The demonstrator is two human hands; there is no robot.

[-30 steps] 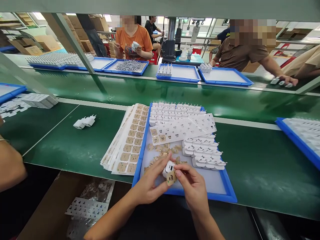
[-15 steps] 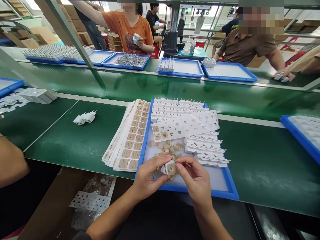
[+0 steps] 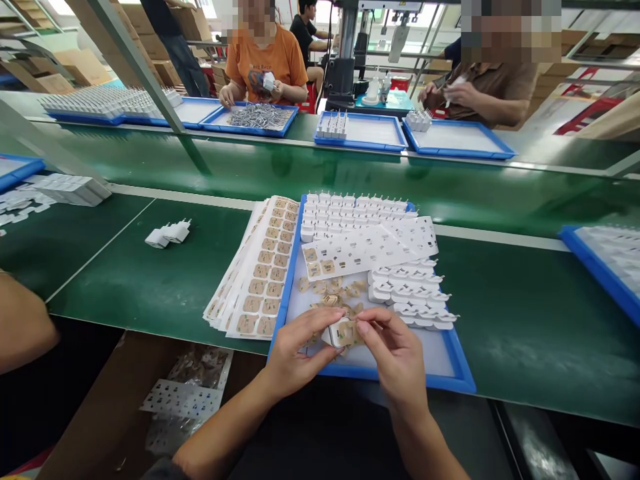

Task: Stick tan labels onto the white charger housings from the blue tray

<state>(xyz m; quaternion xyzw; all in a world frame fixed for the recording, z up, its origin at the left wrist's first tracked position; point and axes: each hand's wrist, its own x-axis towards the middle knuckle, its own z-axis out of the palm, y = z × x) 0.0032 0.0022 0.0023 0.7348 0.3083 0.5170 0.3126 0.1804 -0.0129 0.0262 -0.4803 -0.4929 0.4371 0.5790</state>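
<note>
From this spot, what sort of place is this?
Probably a factory assembly line: a long green work surface, a blue tray with rows of white plugs, and a co-worker in an orange shirt opposite, holding a white piece.

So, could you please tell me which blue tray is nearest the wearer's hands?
The tray under the left hand and right hand, right of the sticker sheets; it alone shows a punched sheet across it.

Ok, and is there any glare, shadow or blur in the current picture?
Head view: pale glare lightens parts of the glossy green belt; head view: the brown cardboard box under the dark green bench sits in shadow; head view: fine detail on the small beige sticker at the right hand is too soft to make out.
</note>
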